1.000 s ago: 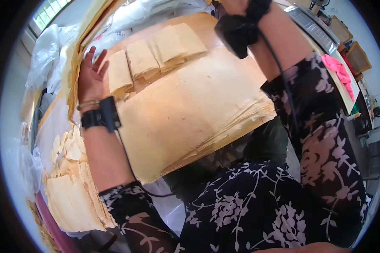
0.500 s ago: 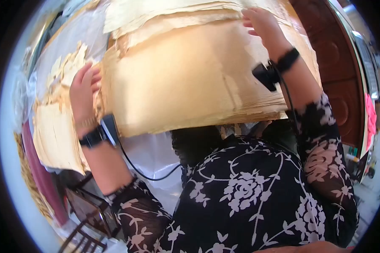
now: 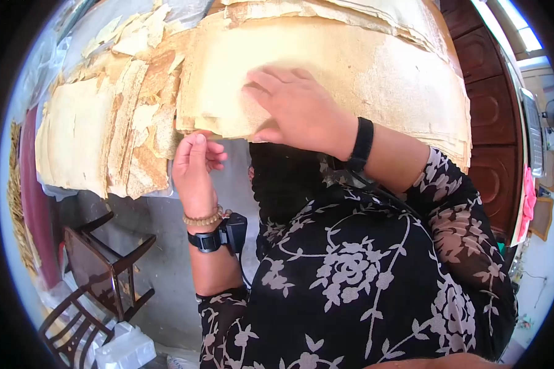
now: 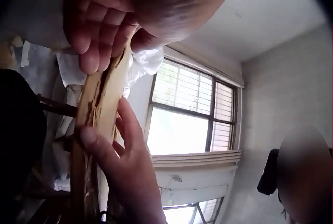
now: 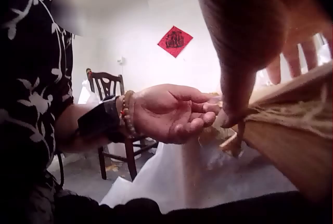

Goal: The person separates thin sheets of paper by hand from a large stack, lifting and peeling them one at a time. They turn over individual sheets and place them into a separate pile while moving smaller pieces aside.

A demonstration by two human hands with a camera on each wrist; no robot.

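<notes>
A broad stack of thin, pale-yellow sheets (image 3: 406,92), resembling dried bean-curd skin, lies before me. At its near left corner my left hand (image 3: 195,172) pinches the edge of a sheet between thumb and fingertips. The right hand (image 3: 305,114) rests on top, fingers stretched over the surface and thumb down at the near edge. In the left wrist view the layered edge of the stack (image 4: 106,99) runs between both hands. Seen from the right wrist, the left hand (image 5: 169,112) is palm up, its fingertips right at the corner.
Left of the stack lies a smaller pile of trimmed sheets (image 3: 74,132) with ragged, broken pieces (image 3: 144,117). A dark wooden chair (image 3: 114,264) stands on the floor at left, near a white plastic box (image 3: 126,350). Dark wooden panels (image 3: 489,117) line the right side.
Both arms have drawn back from the far side, where folded packets lay on the stack. A sheet layer now covers that area. The hands came together at the near left corner.
</notes>
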